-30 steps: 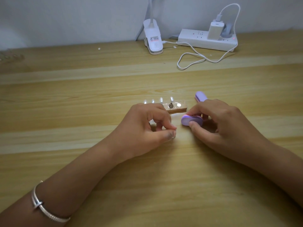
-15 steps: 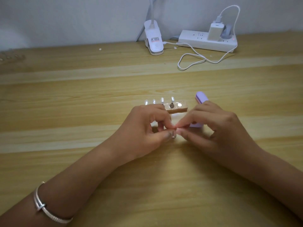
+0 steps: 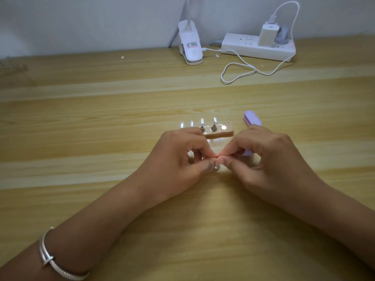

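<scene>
My left hand (image 3: pixel 178 157) pinches a small metal peg (image 3: pixel 216 167) between thumb and forefinger just above the wooden table (image 3: pixel 101 138). My right hand (image 3: pixel 263 159) meets it from the right. Its thumb and forefinger tips pinch the same small piece where the fingers touch. Behind my left hand lies a wooden strip (image 3: pixel 221 135) carrying metal pegs and clear nail tips (image 3: pixel 215 120). A purple buffer block (image 3: pixel 252 118) runs under my right hand, its near end showing behind the forefinger. Whether that hand holds the block is hidden.
At the back stand a white clip lamp base (image 3: pixel 190 47) and a white power strip (image 3: pixel 257 47) with a charger and a looping white cable (image 3: pixel 239 74). A silver bracelet (image 3: pixel 50 258) sits on my left wrist.
My right hand moved left, bringing its thumb and forefinger onto the piece in my left hand. The purple block's near end slid behind the right forefinger. My left hand stayed put.
</scene>
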Demonstrator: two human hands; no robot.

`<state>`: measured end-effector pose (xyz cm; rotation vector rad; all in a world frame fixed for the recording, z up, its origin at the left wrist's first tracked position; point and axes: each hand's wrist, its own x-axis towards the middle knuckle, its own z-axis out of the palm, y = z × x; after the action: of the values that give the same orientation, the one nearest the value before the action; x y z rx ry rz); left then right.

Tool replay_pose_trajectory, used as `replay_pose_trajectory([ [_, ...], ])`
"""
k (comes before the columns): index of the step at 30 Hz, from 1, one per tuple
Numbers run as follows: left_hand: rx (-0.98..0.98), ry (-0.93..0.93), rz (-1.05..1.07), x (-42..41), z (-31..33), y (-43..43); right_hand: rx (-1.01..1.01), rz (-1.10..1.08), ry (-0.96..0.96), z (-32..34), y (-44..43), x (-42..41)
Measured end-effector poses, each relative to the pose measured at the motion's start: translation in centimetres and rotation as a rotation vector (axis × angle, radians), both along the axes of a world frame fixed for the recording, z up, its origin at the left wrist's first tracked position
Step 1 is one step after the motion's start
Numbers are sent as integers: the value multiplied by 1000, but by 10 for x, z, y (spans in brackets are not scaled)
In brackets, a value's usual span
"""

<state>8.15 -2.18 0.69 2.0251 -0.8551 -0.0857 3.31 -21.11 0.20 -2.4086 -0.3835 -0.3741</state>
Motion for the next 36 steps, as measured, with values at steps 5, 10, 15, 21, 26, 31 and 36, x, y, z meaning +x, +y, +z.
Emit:
replay_pose_trajectory([
  [5, 2, 34, 47, 0, 0, 0, -3, 21, -12, 2, -3, 2],
  [10, 69, 70, 92, -2, 2, 1, -50, 57, -104, 5, -17, 2],
  [15, 84, 21, 159, -7, -2, -8, -85, 58, -93, 12, -32, 6],
  [21, -80, 27, 211, -12, -5, -7, -238, 33, -109, 4, -29, 5],
  [26, -293, 249, 205, -12, -3, -7, -168, 28, -73, -2, -31, 8],
  [31, -329, 331, 207, -7, -6, -4, 99, 119, -205, 8, -26, 6],
  [36, -323, 291, 159, -7, -6, -3, 11, 211, -242, -2, -19, 3],
])
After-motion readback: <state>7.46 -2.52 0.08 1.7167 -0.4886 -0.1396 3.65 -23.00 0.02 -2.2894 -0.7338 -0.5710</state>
